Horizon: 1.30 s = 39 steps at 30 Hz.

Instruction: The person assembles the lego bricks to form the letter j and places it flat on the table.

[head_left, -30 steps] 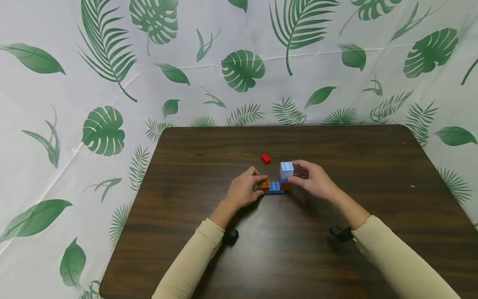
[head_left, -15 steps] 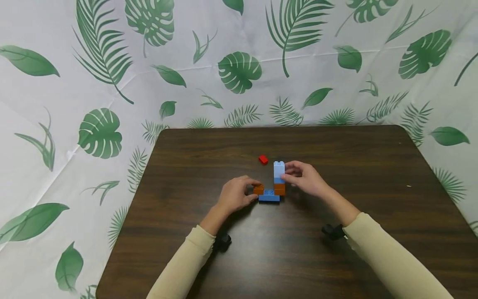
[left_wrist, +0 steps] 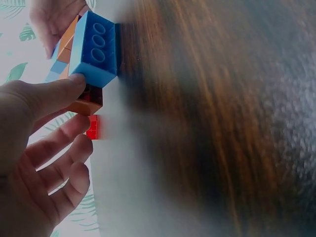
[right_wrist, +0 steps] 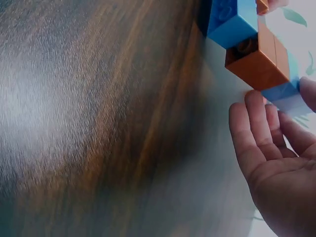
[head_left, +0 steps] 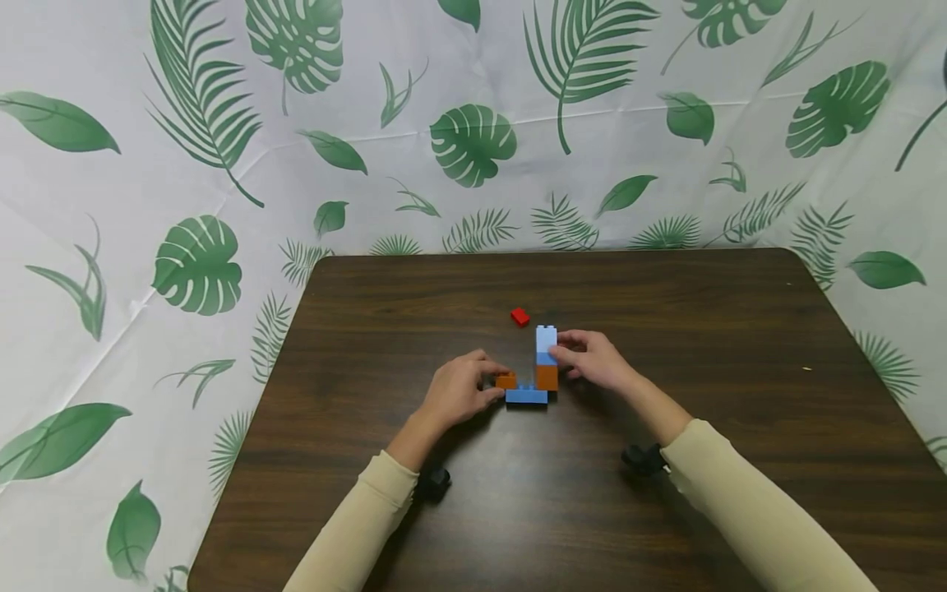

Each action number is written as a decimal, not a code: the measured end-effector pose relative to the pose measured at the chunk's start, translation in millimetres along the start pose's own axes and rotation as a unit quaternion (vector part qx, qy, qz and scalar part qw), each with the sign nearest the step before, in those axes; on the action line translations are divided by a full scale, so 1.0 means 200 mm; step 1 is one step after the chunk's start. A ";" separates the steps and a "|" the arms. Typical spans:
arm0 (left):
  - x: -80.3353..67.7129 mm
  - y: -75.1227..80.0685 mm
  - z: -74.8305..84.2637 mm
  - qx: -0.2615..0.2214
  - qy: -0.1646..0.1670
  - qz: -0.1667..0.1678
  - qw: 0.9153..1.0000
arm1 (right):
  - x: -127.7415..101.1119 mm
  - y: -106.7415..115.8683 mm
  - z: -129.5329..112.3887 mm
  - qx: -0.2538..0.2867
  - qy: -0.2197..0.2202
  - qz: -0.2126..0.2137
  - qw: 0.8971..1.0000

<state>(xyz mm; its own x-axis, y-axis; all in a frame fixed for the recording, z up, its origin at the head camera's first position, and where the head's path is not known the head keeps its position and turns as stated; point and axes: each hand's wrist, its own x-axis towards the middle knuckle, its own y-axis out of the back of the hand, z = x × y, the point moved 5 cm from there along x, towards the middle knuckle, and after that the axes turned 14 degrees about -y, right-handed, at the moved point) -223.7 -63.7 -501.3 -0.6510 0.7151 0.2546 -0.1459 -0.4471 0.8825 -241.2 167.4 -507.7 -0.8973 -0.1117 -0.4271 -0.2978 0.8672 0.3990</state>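
A small brick build stands mid-table: a blue base brick [head_left: 527,396] carries an orange brick [head_left: 506,380] on its left end and a second orange brick [head_left: 547,377] on its right. A light blue brick [head_left: 546,342] stands upright on the right orange one. My left hand [head_left: 494,388] pinches the left orange brick and the base's end; the left wrist view shows my thumb [left_wrist: 59,91] on the blue base [left_wrist: 94,49]. My right hand [head_left: 564,355] pinches the light blue brick, and its fingers [right_wrist: 247,128] touch that brick [right_wrist: 286,96] above the orange one [right_wrist: 256,61].
A small red brick [head_left: 520,316] lies loose just behind the build, also seen as the red brick [left_wrist: 92,127] past my left fingers. The dark wooden table [head_left: 666,312] is backed by a white leaf-print cloth [head_left: 473,140].
The light blue brick, tilted with its studs showing a second ago, now sits upright on the right orange brick. Both hands keep their hold; the build has drifted slightly left and nearer.
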 end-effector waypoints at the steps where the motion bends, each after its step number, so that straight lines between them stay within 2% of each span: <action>1: 0.00 0.00 0.00 -0.001 0.001 -0.002 1.000 | 0.01 -0.01 0.00 -0.002 -0.003 -0.002 1.000; 6: -0.01 -0.01 -0.01 -0.002 0.002 -0.010 1.000 | 0.02 -0.03 0.03 -0.011 -0.023 -0.006 1.000; 13: 0.01 -0.02 -0.03 0.001 -0.008 0.000 1.000 | 0.05 -0.03 0.04 -0.020 -0.048 -0.003 0.999; 22: 0.00 -0.05 -0.06 0.006 -0.004 0.000 1.000 | 0.07 -0.04 0.07 -0.054 -0.035 0.004 0.998; 29: -0.01 -0.05 -0.07 -0.004 -0.007 0.009 1.000 | 0.06 -0.04 0.07 -0.046 -0.038 0.006 0.998; 39: -0.01 -0.07 -0.07 -0.004 0.014 0.001 1.000 | 0.07 -0.05 0.08 -0.044 -0.047 0.003 0.998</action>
<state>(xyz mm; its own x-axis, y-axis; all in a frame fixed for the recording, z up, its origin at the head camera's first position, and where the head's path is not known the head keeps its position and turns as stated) -231.4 -65.9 -520.1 -0.6713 0.6991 0.2460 -0.1498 -0.4530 0.8788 -246.6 165.4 -529.9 -0.8663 -0.0566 -0.4963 -0.3234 0.8209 0.4707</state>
